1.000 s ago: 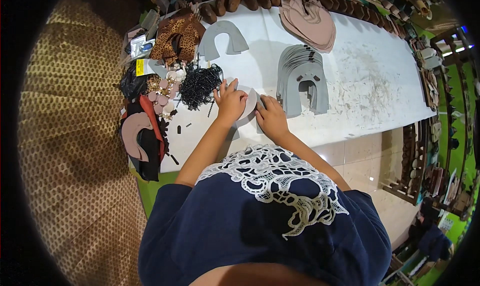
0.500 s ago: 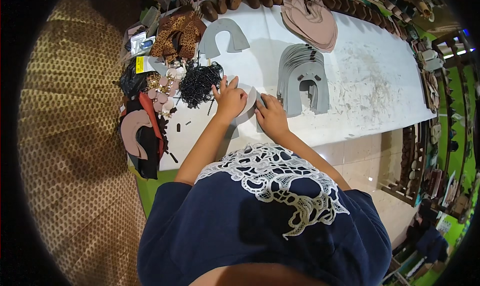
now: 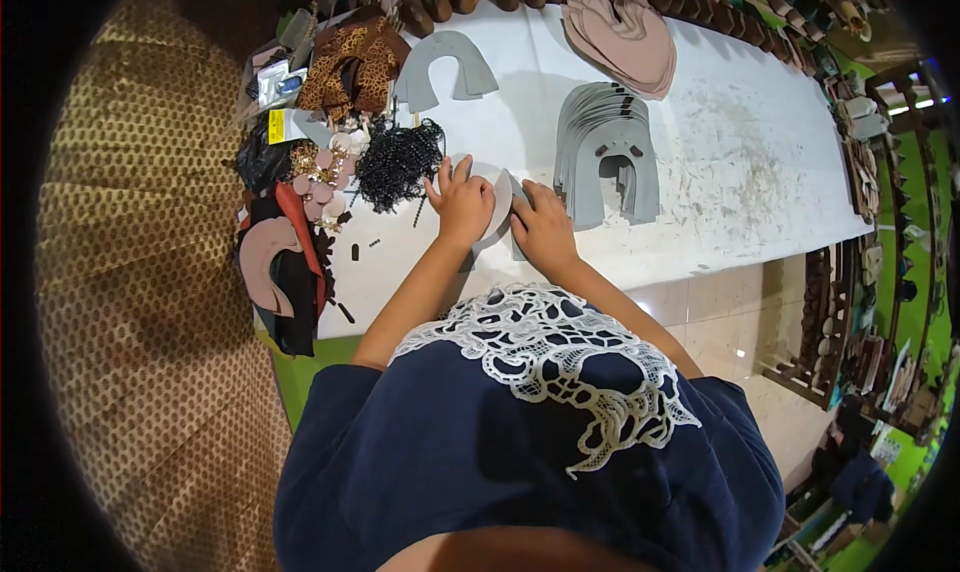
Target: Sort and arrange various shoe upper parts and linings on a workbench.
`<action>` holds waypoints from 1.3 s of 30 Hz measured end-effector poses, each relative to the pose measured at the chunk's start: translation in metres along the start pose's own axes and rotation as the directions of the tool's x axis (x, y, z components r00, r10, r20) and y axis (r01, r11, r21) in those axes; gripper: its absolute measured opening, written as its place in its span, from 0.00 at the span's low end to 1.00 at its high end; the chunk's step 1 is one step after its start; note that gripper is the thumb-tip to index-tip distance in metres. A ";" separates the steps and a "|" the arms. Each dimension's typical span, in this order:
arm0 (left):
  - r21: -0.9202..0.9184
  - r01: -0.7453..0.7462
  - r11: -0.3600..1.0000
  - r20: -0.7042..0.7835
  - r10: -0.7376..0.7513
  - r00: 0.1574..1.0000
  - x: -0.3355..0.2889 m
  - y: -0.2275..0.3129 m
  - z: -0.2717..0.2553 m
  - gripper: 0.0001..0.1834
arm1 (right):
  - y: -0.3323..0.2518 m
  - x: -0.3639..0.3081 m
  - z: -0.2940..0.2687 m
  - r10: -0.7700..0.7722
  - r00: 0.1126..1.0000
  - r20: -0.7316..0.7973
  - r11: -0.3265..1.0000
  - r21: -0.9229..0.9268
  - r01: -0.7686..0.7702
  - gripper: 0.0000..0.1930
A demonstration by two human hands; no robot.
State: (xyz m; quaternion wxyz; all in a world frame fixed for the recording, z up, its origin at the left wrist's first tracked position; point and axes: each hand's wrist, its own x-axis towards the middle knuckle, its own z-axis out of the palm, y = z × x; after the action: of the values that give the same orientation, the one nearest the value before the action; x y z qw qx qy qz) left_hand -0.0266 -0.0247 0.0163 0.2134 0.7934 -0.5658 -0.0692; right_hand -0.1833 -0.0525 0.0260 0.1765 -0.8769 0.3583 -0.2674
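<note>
Left hand [image 3: 462, 204] lies flat with fingers spread on a pale grey, rounded flat piece [image 3: 497, 204] at the near middle of the white table [image 3: 740, 172], and the right hand [image 3: 543, 227] presses on the piece's right edge, fingers together and bent; whether it pinches that edge I cannot tell. Just right of it stands a fanned stack of grey horseshoe-shaped cutouts [image 3: 607, 157], to the left a heap of black beads [image 3: 397, 159], and farther back a pile of pink cutouts [image 3: 620, 37].

Beads [image 3: 398, 162] left of hands, cutout stack [image 3: 607, 150] right (both on table [image 3: 760, 172])
</note>
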 end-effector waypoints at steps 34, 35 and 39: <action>0.001 0.148 0.989 -0.125 -0.147 0.981 0.000 -0.007 0.005 0.04 | 0.002 -0.001 0.007 -0.007 0.997 0.079 0.991 -0.131 0.017 0.16; -0.004 0.151 0.988 -0.127 -0.151 0.980 0.000 -0.007 0.004 0.04 | 0.001 -0.001 0.007 -0.006 0.997 0.078 0.991 -0.131 0.016 0.16; 0.009 0.169 0.986 -0.105 -0.167 0.980 0.002 -0.008 0.000 0.04 | 0.001 -0.001 0.007 -0.025 0.998 0.062 0.992 -0.124 0.033 0.16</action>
State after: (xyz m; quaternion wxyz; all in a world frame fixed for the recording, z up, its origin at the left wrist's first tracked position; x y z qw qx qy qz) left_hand -0.0189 -0.0241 0.0127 0.2287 0.8429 -0.4854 -0.0405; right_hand -0.1799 -0.0517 0.0198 0.1282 -0.8990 0.3560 -0.2204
